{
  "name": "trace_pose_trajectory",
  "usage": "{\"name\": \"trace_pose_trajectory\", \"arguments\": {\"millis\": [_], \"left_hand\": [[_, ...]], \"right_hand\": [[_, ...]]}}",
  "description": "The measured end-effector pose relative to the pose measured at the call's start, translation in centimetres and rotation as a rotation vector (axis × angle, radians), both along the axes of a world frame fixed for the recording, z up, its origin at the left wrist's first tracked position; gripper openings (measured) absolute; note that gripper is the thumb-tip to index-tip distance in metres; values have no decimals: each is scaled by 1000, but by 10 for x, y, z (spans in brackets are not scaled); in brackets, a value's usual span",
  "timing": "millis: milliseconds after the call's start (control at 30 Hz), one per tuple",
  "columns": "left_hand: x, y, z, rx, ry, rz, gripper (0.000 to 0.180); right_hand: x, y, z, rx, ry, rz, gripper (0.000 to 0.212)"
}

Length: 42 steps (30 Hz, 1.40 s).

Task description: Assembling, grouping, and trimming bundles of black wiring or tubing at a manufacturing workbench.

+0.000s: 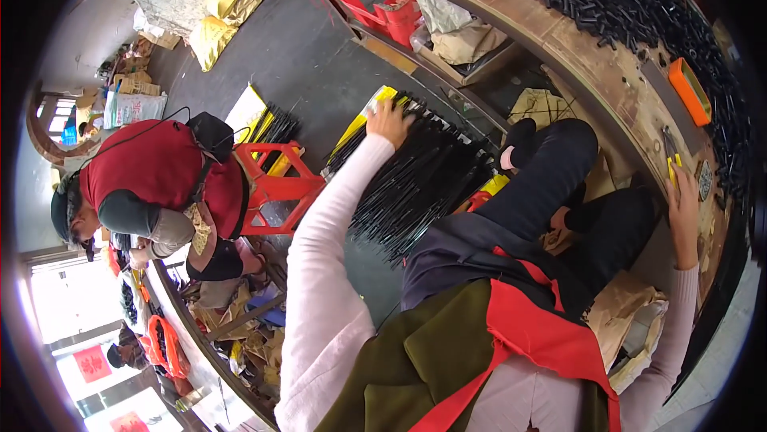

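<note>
To the left of my legs, a large pile of thin black rods or strips (415,184) lies low, with yellow sheeting under its far edge. My left hand (389,123) is stretched out to the pile's far end; its fingers are apart and touch the ends of the rods. On the curved workbench at the right, my right hand (683,212) lies closed around the handles of yellow-handled pliers (672,148). The jaws of the pliers point away from me. Part of the handles is hidden under my fingers.
Many short black tube pieces (607,0) heap along the wooden workbench (551,16), beside an orange tray (689,91). At left, a person in a red vest (148,168) bends over another bench near a red stool (284,192). Yellow sacks (228,12) stand at the far wall.
</note>
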<state>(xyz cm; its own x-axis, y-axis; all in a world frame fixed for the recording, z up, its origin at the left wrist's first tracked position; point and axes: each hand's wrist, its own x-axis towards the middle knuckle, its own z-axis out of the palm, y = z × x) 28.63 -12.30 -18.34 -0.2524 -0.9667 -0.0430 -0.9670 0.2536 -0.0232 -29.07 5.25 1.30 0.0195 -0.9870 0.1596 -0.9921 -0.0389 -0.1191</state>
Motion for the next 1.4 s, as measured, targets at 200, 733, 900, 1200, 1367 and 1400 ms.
{"name": "trace_pose_trajectory", "arguments": {"millis": [200,733,900,1200,1367,1400], "left_hand": [[-19,103,-69,950,-60,-256,46],[-312,115,140,95,867,-1273,31],[-328,163,110,535,945,-1325,21],[-319,186,114,569,675,-1335,19],[-331,186,115,546,600,-1303,19],[-336,189,117,538,588,-1296,19]], "right_hand": [[0,0,8,36,-13,-7,32],[14,151,41,-184,-116,-526,33],[-22,188,21,-276,59,-607,21],[-158,282,20,-337,-688,-1153,15],[-227,257,-3,-422,408,-1021,21],[-240,254,-8,-365,541,-1068,21]]}}
